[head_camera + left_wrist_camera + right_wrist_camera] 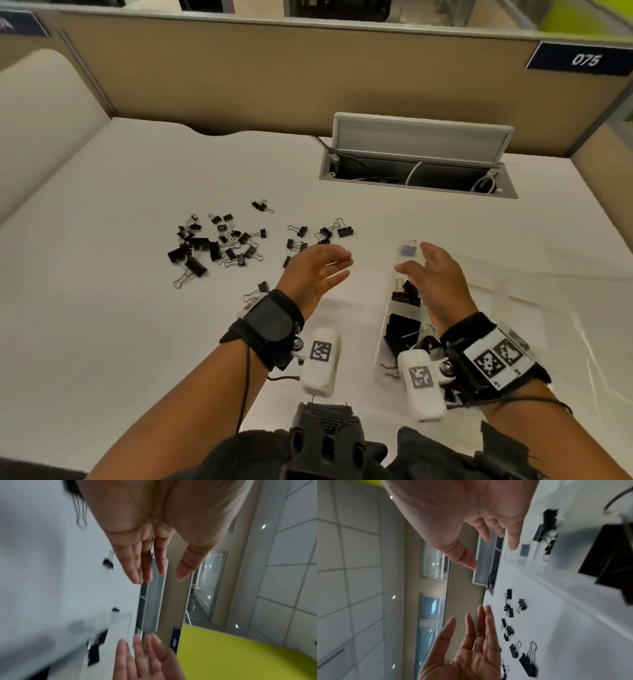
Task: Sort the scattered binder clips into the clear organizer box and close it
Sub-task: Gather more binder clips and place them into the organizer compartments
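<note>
Several black binder clips (pixel 212 246) lie scattered on the white table, with a smaller group (pixel 322 233) just beyond my left hand. The clear organizer box (pixel 385 325) stands under my right hand, its compartments holding black clips (pixel 402 325). My left hand (pixel 339 265) and right hand (pixel 412 258) hover above the table, palms facing each other, fingers straight, holding nothing. The left wrist view shows my left hand (pixel 159 578) empty, the right hand (pixel 145 655) below it. In the right wrist view my right hand (pixel 491 555) is over the box (pixel 539 563), near loose clips (pixel 510 628).
An open cable hatch (pixel 418 161) with wires is sunk into the table at the back right. A beige partition (pixel 274 75) closes off the far side. Clear plastic, apparently the box's lid (pixel 534 298), lies flat to the right of the box.
</note>
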The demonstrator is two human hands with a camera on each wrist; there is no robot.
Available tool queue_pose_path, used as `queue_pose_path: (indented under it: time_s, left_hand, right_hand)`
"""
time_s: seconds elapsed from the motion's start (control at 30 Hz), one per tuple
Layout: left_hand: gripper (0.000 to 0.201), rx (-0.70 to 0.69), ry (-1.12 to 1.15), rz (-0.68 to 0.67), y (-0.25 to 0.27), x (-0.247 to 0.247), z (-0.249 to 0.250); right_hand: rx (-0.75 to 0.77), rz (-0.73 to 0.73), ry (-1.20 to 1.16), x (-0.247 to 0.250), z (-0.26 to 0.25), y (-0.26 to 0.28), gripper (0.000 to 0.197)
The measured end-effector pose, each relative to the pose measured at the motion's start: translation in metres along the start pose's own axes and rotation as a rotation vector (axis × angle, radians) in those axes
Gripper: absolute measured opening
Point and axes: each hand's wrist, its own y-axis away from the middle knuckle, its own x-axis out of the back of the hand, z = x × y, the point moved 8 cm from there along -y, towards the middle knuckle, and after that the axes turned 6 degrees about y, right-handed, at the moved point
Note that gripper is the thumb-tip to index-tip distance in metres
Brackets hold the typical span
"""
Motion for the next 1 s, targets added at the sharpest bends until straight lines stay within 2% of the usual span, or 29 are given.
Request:
queue_pose_path:
  time_s: [0.1,0.2,0.27,0.33,0.4,0.57,0.63,0.7,0.8,0.9,1.0]
  left_hand:
    - [0.013,-0.054,-0.146,0.166,0.007,0.063,0.029]
    - [0.032,-0.1,-0.385,0.295,0.013,0.127,0.052]
    - [0.042,-0.098,-0.596,0.335,0.015,0.157,0.059]
    - [0.051,-0.06,-0.782,0.303,0.013,0.175,0.061]
    - [0.059,-0.039,-0.948,0.244,0.006,0.174,0.052]
    - [0.069,-0.052,-1.215,0.111,-0.017,0.166,0.042]
    - [0.062,-0.078,-1.295,0.073,-0.023,0.154,0.038]
    - [0.042,-0.111,-1.357,0.043,-0.028,0.144,0.034]
    - [0.014,-0.15,-1.357,0.047,-0.033,0.137,0.033]
    - [0.014,-0.145,-1.359,0.06,-0.033,0.134,0.035]
    - [0.018,-0.215,-1.172,0.068,-0.023,0.11,0.049]
  right_hand:
    - [0.132,-0.045,0.173,-0.043,-0.024,0.01,0.062]
    - [0.26,-0.139,0.343,-0.1,-0.036,0.021,0.056]
    - [0.315,-0.196,0.49,-0.138,-0.032,0.024,0.051]
    - [0.31,-0.236,0.651,-0.176,-0.021,0.021,0.049]
    - [0.263,-0.245,0.806,-0.192,-0.003,0.016,0.051]
    - [0.221,-0.113,0.889,-0.211,0.002,0.008,0.038]
    - [0.211,-0.116,0.883,-0.208,0.0,0.011,0.037]
    - [0.212,-0.089,0.796,-0.193,-0.007,0.016,0.038]
    - [0.263,0.068,0.648,-0.134,-0.028,0.021,0.034]
    - [0.248,0.248,0.605,-0.06,-0.038,0.014,0.033]
    - [0.162,0.292,0.645,-0.011,-0.026,-0.003,0.033]
